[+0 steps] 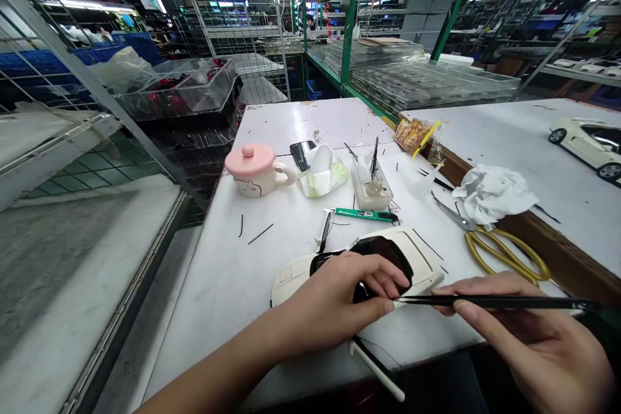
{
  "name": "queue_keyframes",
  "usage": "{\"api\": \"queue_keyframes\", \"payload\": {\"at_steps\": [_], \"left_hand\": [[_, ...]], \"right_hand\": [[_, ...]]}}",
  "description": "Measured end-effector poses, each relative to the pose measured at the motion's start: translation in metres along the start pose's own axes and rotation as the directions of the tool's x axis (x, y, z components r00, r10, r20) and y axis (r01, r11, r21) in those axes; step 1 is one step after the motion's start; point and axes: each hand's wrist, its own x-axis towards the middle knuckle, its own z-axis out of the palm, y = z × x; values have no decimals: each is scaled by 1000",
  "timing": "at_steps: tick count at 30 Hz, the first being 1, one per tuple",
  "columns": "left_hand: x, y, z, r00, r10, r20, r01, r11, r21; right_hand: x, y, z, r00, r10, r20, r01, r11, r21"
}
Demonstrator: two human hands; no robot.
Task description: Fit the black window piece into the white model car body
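Model car [417, 265] lies under left hand [334, 301], tweezers [485, 301] in right hand [519, 336] alongside.

Two bare hands reach into the view from the bottom. The left arm [208, 381] comes up from the bottom left corner, and its wrist stays low and straight. The left hand [334, 301] lies palm down, with its fingers [383, 275] a little bent and pointing to the right. The right hand [528, 343] comes in from the bottom right corner, turned on its side. Its thumb [468, 312] and first finger [466, 284] pinch together and grip. The two hands are near each other, but they do not touch.
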Motion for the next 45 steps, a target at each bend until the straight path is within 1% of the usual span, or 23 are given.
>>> {"api": "queue_keyframes", "payload": {"at_steps": [2,9,14,18,20,21,23,26,28,31,34,37,39,42,45], "left_hand": [[0,0,0,1000,-5,-5,5,1000,-10],[0,1,-1,1000,-18,16,18,1000,-1],[0,1,-1,1000,-11,16,11,1000,19],[1,2,-3,998,43,47,-45,999,27],[2,3,-6,996,71,59,-71,997,-10],[2,3,-7,996,75,48,-73,996,-52],[4,2,-9,998,64,-15,-66,984,-166],[5,-2,-10,994,35,-108,-67,947,-314],[6,-5,-10,992,29,-123,-71,933,-354],[6,-7,-8,993,36,-114,-76,928,-366],[6,-6,-7,993,25,-116,-68,922,-382],[7,-5,-7,994,21,-108,-62,918,-391],[7,-5,-7,995,14,-103,-53,919,-391],[7,-5,-8,995,3,-95,-39,923,-382],[7,-5,-8,996,3,-84,-34,928,-370]], "right_hand": [[1,1,0,1000,-18,17,19,1000,-12],[2,0,1,1000,-3,1,3,1000,-9],[4,0,4,999,-28,-33,28,1000,11],[1,-2,3,996,57,-66,-57,998,-1],[-3,-4,0,995,83,-55,-82,997,7],[-4,-6,-1,996,85,-41,-84,996,20],[-8,-8,0,997,83,5,-83,995,64],[-12,-12,9,995,69,75,-77,991,110],[-13,-16,19,996,31,83,-41,992,117],[-13,-21,34,1000,-5,8,4,994,111],[-14,-22,43,998,-24,-58,31,993,115],[-19,-16,49,991,-90,-100,100,990,102],[-23,-9,51,987,-122,-105,131,988,84],[-29,0,52,987,-127,-94,135,988,80],[-32,3,51,989,-113,-93,121,988,92]]}}
